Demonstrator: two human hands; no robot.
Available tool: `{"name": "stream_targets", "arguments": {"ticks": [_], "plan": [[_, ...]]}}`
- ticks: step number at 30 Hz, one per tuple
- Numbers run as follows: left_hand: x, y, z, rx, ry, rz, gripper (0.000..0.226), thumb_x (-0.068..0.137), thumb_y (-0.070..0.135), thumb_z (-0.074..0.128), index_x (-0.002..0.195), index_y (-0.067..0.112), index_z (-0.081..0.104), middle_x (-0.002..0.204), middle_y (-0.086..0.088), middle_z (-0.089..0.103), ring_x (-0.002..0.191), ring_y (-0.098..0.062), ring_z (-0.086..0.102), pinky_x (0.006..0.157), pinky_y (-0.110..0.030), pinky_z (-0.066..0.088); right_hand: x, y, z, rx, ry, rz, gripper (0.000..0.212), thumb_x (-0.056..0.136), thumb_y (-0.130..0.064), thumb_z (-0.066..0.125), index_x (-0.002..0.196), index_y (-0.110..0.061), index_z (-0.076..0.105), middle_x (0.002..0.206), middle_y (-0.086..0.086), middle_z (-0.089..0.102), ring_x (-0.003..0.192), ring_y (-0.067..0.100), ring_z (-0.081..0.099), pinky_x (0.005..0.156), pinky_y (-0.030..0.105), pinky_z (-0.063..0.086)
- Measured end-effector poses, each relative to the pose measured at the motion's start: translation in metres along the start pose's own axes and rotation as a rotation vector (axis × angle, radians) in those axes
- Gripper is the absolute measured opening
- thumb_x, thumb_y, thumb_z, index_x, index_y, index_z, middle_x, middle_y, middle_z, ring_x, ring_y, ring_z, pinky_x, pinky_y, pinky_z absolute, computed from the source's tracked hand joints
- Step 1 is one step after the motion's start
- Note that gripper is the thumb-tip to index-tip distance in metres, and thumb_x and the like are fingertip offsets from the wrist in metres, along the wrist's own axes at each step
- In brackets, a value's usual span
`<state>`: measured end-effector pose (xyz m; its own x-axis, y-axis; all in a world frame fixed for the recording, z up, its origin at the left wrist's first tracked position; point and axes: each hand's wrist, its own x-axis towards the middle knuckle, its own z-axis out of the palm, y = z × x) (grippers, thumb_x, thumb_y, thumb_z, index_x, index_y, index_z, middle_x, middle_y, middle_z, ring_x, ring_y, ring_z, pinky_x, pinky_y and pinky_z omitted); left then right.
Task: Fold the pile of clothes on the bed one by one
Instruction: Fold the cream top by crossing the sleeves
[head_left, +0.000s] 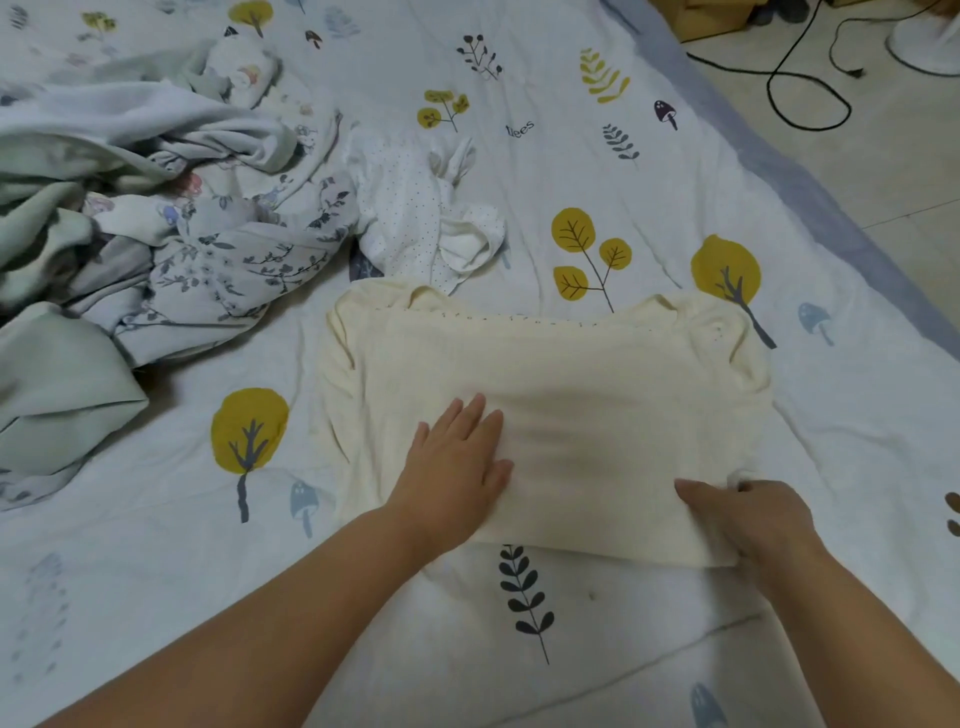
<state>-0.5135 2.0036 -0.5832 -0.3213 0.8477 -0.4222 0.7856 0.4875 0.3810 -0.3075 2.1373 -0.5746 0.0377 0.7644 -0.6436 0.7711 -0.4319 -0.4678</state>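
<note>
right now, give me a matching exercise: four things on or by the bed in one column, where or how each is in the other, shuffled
Things:
1. cream garment
2. white dotted garment
3. left hand
4. black cable

States:
A. on the floor beside the bed
B. pressed flat on cloth
C. partly folded, nearest the person
D. crumpled, beyond the cream one

Pairs: 1-C, 2-D, 3-B, 4-A

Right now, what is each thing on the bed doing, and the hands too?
Cream top: partly folded, lying flat on the bed sheet.
Left hand: open, palm pressed flat on the cream top.
Right hand: pinching the cream top's near right corner.
Dotted white garment: crumpled, unfolded.
Pile of clothes: heaped, unfolded.
Black cable: loose on the floor.
</note>
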Motion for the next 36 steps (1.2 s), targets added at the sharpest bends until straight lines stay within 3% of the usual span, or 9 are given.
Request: {"name": "stream_targets", "arguments": {"ticks": [5, 10, 15, 17, 21, 25, 28, 32, 36], "plan": [[-0.002, 0.003, -0.012, -0.227, -0.005, -0.030, 0.051, 0.100, 0.033, 0.034, 0.148, 0.021, 0.021, 0.158, 0.001, 0.010, 0.145, -0.014, 0.006, 0.116, -0.030, 0.005, -0.035, -0.029, 0.001, 0.140, 0.009, -0.248, 0.036, 0.072, -0.018, 0.067, 0.087, 0.013, 0.057, 0.077, 0.019, 0.061, 0.069, 0.031, 0.055, 0.068, 0.039, 0.045], [-0.007, 0.011, -0.049, -0.873, -0.010, -0.067, 0.044, 0.099, 0.040, 0.033, 0.140, 0.027, 0.039, 0.146, 0.010, 0.039, 0.133, -0.006, 0.034, 0.110, -0.022, 0.021, -0.088, -0.077, 0.025, -0.029, 0.044, -0.612, 0.020, 0.077, -0.008, 0.058, 0.068, -0.017, 0.043, 0.061, -0.004, 0.044, 0.053, 0.013, 0.036, 0.051, 0.029, 0.029], [0.001, -0.008, -0.090, -1.511, -0.129, -0.112, 0.059, 0.083, 0.054, 0.041, 0.119, 0.011, 0.059, 0.097, -0.004, 0.065, 0.081, -0.015, 0.061, 0.072, -0.028, 0.050, -0.134, -0.110, 0.084, -0.321, -0.012, -0.902, 0.031, 0.083, -0.014, 0.054, 0.111, -0.026, 0.049, 0.108, -0.005, 0.053, 0.091, 0.023, 0.052, 0.067, 0.026, 0.027], [0.000, -0.027, -0.097, -1.560, -0.100, -0.103, 0.040, 0.079, 0.042, 0.059, 0.103, 0.010, 0.063, 0.086, -0.008, 0.064, 0.072, -0.018, 0.060, 0.070, -0.029, 0.049, -0.144, -0.115, 0.111, -0.409, -0.023, -0.996, 0.042, 0.087, -0.014, 0.051, 0.127, -0.023, 0.044, 0.127, -0.001, 0.048, 0.104, 0.024, 0.050, 0.076, 0.028, 0.033], [0.002, -0.067, -0.081, -1.499, 0.104, -0.328, 0.054, 0.073, 0.016, 0.072, 0.123, 0.012, 0.053, 0.100, -0.008, 0.068, 0.069, -0.017, 0.068, 0.056, -0.025, 0.053, -0.144, -0.108, 0.150, -0.615, -0.210, -1.016, 0.052, 0.090, -0.013, 0.050, 0.139, -0.014, 0.032, 0.148, 0.008, 0.026, 0.122, 0.026, 0.038, 0.100, 0.035, 0.034], [0.009, -0.078, -0.068, -1.069, 0.186, -0.467, 0.088, 0.056, 0.038, 0.085, 0.131, 0.015, 0.045, 0.116, -0.002, 0.063, 0.091, -0.020, 0.064, 0.070, -0.025, 0.050, -0.138, -0.090, 0.171, -0.876, -0.386, -1.017, 0.057, 0.092, -0.027, 0.052, 0.142, -0.013, 0.029, 0.153, 0.011, 0.008, 0.133, 0.030, 0.022, 0.108, 0.039, 0.027], [0.023, -0.072, -0.065, -0.576, 0.300, -0.399, 0.085, 0.076, 0.025, 0.075, 0.145, 0.015, 0.026, 0.139, -0.004, 0.044, 0.124, -0.023, 0.045, 0.092, -0.023, 0.035, -0.134, -0.085, 0.167, -0.694, -0.399, -1.027, 0.045, 0.094, -0.029, 0.045, 0.136, -0.013, 0.041, 0.147, 0.007, 0.028, 0.130, 0.024, 0.029, 0.106, 0.034, 0.031], [0.036, -0.083, -0.070, -0.724, 0.576, -0.325, 0.031, 0.091, 0.018, 0.057, 0.120, 0.011, 0.057, 0.120, -0.010, 0.061, 0.114, -0.027, 0.054, 0.093, -0.027, 0.039, -0.123, -0.083, 0.163, -0.460, 0.000, -1.047, 0.030, 0.075, -0.022, 0.049, 0.095, -0.015, 0.070, 0.108, 0.006, 0.067, 0.100, 0.022, 0.064, 0.080, 0.033, 0.054], [0.044, -0.091, -0.082, -0.476, 0.765, -0.566, 0.061, 0.090, 0.029, 0.056, 0.143, 0.011, 0.031, 0.143, -0.012, 0.040, 0.132, -0.029, 0.036, 0.105, -0.036, 0.028, -0.098, -0.075, 0.164, -0.476, 0.057, -0.910, 0.037, 0.072, -0.024, 0.048, 0.099, -0.014, 0.071, 0.113, 0.014, 0.067, 0.107, 0.032, 0.063, 0.085, 0.044, 0.052]]}}
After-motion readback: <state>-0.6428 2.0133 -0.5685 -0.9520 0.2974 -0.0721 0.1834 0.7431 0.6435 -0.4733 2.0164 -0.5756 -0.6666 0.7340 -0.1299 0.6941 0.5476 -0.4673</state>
